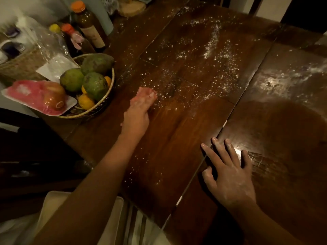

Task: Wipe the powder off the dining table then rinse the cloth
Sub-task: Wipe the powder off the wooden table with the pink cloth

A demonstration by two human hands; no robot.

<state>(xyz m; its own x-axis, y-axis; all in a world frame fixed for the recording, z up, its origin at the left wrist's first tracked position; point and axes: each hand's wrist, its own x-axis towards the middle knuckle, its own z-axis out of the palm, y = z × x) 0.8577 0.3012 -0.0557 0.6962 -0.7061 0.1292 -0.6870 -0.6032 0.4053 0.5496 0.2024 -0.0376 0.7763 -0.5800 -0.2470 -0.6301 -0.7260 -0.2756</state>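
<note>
While the left hand [136,119] presses the cloth [146,93] at 11 o'clock (too blurry to tell its grip) and the right hand [230,174] lies flat, fingers [219,149] spread, at 5, a careless sweep could flick powder [210,48] into the basket [106,101] at 10.

Powder [210,45] is scattered over the middle and far side of the dining table [177,138]. A fruit basket [99,107] is set at its left edge, bottles [90,25] behind it, and the cloth [144,95] is laid just right of the basket.
</note>
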